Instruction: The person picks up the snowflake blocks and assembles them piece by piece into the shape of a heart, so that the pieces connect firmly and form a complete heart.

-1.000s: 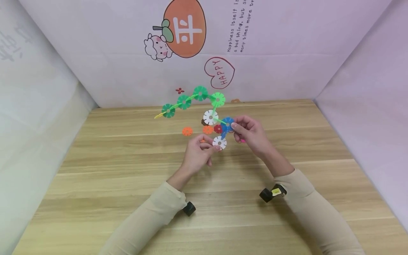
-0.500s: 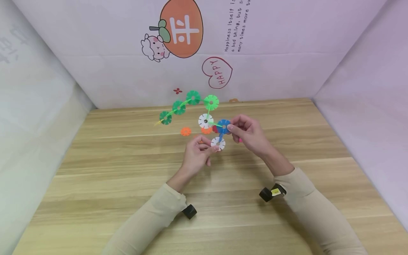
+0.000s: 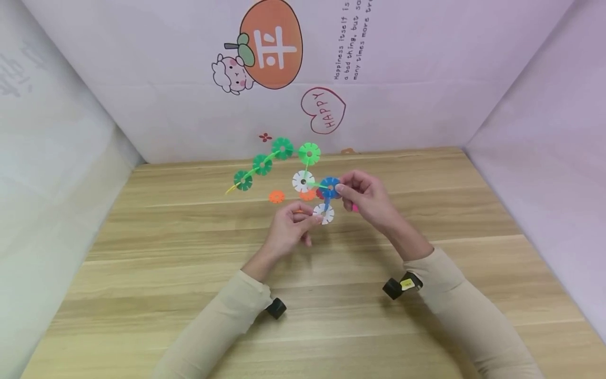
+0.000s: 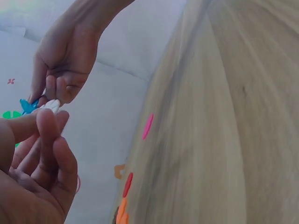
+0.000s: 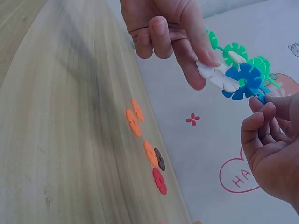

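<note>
Head view, and from where I stand a person is holding a chain of slotted plastic discs [image 3: 303, 153] up above the wooden desk [image 3: 189, 295]. The left hand [image 3: 290, 227] has its grip clamped, thumb and fingers pinching the near white disc [image 3: 327, 218]. The right hand [image 3: 371, 200] pinches the blue disc [image 3: 331, 181] just beyond it, so that grip is clamped too. Past the blue, the chain runs to a second white disc [image 3: 298, 182], up to a bright green disc [image 3: 314, 153], then leftward and down through three darker green discs [image 3: 259, 161] to a yellow piece [image 3: 230, 190]. Loose on the desk, beyond the left hand, is an orange disc [image 3: 273, 196]; a pink disc [image 3: 355, 208] shows below the right hand. The right wrist view adds a red disc [image 5: 157, 177] and a dark brown disc [image 5: 161, 162]. Behind, a white backdrop [image 3: 402, 105] carries a printed heart [image 3: 323, 110].
</note>
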Motion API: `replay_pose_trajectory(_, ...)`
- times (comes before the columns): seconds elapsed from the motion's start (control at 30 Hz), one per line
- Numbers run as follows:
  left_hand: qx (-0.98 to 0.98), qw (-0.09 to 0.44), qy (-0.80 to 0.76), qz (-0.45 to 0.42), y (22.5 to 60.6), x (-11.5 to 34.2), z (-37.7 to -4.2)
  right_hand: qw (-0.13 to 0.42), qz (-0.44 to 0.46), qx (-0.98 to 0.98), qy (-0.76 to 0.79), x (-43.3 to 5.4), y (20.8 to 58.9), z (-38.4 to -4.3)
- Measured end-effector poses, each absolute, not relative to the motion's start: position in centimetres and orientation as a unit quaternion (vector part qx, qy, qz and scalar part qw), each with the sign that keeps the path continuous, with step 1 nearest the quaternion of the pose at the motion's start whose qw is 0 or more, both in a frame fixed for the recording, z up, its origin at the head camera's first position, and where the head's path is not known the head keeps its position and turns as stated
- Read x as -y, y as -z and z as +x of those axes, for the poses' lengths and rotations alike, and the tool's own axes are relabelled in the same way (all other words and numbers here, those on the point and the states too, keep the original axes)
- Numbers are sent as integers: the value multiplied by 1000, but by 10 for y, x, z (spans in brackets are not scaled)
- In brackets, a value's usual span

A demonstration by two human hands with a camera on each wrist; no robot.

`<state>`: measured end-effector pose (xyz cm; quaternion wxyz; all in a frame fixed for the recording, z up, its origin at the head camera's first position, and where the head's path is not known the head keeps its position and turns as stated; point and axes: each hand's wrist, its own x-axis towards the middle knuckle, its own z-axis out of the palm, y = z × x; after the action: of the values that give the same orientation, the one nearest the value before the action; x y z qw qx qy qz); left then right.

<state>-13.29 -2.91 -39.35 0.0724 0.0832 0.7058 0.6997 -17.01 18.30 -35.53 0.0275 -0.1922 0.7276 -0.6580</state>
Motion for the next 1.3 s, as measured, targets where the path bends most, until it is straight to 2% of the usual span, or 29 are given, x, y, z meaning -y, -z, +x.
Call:
replay_pose_trajectory(0.3, -730, 67, -670, 116, 392, 35, -140, 44, -191, -721, 665, -186, 360, -173)
replay_pose_trajectory(0.6, -723, -6, -680, 120, 396, 28, -137, 42, -170, -719, 672, -184, 365, -174)
replay_pose_trajectory(0.97, -717, -58, -691, 69, 393, 23, -137, 61, -171, -749, 638, -183, 380, -157)
replay_pose_trajectory(1.3, -714, -70, -695, 52, 392, 16, -138, 33, -160, -756, 634, -176, 380, -153)
